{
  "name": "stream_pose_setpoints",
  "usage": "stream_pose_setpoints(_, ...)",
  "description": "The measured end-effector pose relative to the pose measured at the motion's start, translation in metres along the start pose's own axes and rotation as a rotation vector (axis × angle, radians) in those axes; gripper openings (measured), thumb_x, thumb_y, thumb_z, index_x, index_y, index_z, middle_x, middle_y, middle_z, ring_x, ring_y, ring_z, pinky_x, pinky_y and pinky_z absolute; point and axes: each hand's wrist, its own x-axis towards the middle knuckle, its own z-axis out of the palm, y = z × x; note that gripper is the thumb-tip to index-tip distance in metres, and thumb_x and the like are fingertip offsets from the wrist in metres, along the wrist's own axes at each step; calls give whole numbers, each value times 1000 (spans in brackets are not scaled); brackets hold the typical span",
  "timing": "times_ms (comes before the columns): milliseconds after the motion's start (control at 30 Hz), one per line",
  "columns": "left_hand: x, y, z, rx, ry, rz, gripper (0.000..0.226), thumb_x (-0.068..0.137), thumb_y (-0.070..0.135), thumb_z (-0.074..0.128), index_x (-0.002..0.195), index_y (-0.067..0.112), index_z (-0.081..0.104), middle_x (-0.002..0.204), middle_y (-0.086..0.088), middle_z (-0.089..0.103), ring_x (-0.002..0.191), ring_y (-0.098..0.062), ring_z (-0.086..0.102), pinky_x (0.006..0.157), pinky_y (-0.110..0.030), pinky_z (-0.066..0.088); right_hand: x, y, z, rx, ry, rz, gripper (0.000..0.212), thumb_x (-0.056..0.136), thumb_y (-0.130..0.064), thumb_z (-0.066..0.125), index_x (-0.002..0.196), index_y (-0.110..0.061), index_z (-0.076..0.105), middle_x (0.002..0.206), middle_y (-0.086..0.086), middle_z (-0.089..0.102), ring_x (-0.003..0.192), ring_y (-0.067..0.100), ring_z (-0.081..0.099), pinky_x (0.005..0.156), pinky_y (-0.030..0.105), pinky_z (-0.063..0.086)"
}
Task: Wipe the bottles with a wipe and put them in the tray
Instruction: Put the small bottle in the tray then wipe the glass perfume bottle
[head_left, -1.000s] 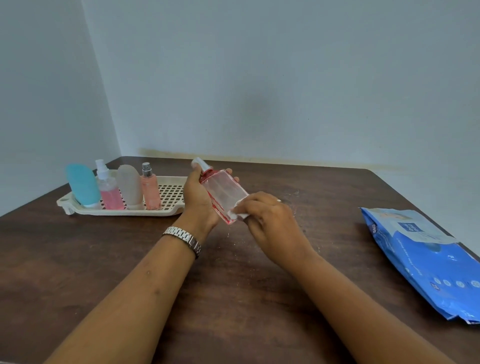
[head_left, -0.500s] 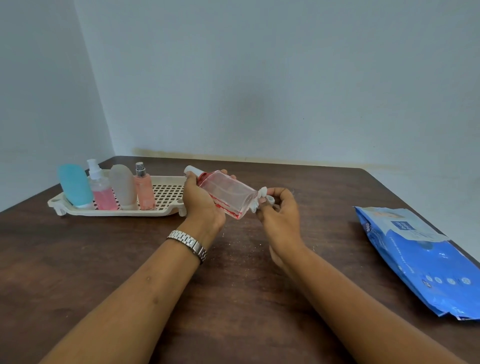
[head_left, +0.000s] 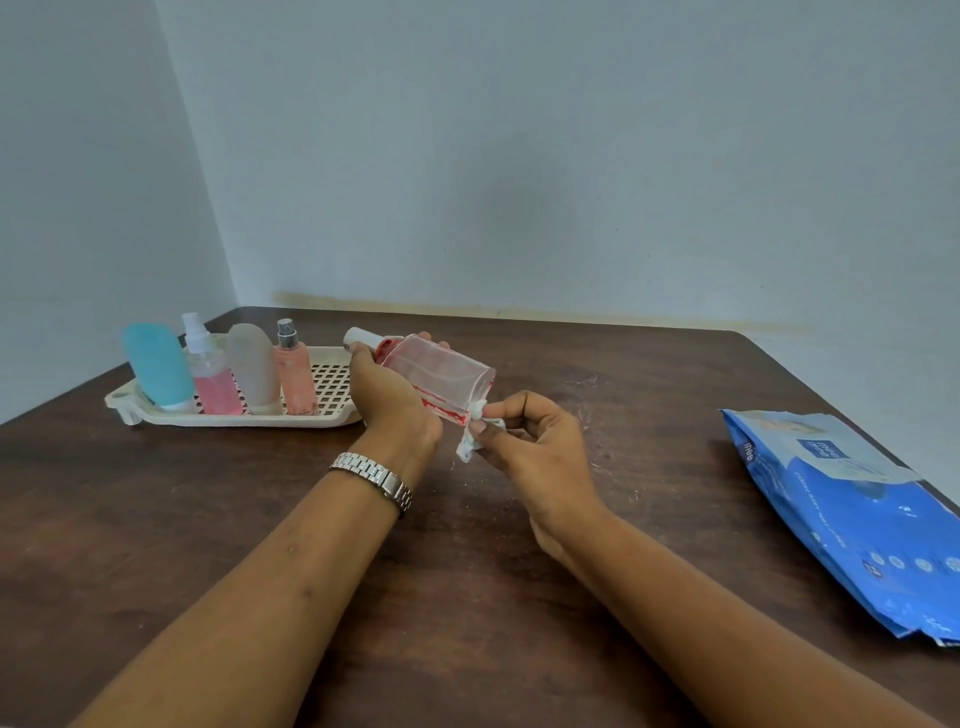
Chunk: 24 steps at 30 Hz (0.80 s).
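My left hand (head_left: 387, 395) grips a clear, red-tinted flat bottle (head_left: 441, 375) with a white cap, held tilted above the table, cap toward the left. My right hand (head_left: 540, 447) pinches a small crumpled white wipe (head_left: 470, 439) against the bottle's lower right corner. A cream perforated tray (head_left: 332, 387) lies at the left. In it stand a teal bottle (head_left: 156, 370), a pink spray bottle (head_left: 208, 369), a frosted bottle (head_left: 254, 368) and a slim pink bottle (head_left: 295, 371).
A blue pack of wipes (head_left: 852, 514) lies at the table's right edge. The brown table (head_left: 156, 519) meets pale walls at the back and left. Small white flecks are scattered on the wood near my hands.
My right hand slid the wipe from the bottle's face to its base, then down to the lower corner. The bottle tilted flatter in my left hand.
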Motion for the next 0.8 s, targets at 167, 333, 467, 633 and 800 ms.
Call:
stream_pose_setpoints(167,-2,1,0,-29,-47,-37,55,96,50,39,133,9,47,92,-13,71,80,-30,71,81,-43,57,1,-5,-2,-58,-28,-86,19,78,6,67,72,-11,64,79,8,68,75,18,64,67,25,55)
stream_pose_setpoints(333,-25,0,6,-4,-199,-164,55,99,49,33,115,3,59,85,-12,70,80,-30,67,80,-42,54,13,-17,-20,-33,134,-119,13,82,7,62,79,-6,61,79,6,65,76,19,64,69,28,58)
stream_pose_setpoints(467,-32,-4,7,0,-269,-196,54,99,50,35,111,4,61,87,-13,70,82,-31,67,84,-44,54,19,-20,-27,48,222,-88,12,85,4,60,87,-8,63,82,1,65,78,14,64,72,26,58)
stream_pose_setpoints(633,-26,-3,6,-8,-239,-86,61,97,54,34,119,3,58,88,-13,69,83,-30,67,86,-43,54,10,-14,-14,92,168,-103,9,86,3,58,92,-3,62,85,1,65,79,12,64,72,24,57)
stream_pose_setpoints(800,-9,3,0,-6,-180,-13,67,95,59,32,118,2,60,103,-18,63,88,-31,64,90,-44,51,-5,-3,1,-38,-37,-188,10,84,6,61,85,-3,66,87,0,72,72,11,65,68,21,54)
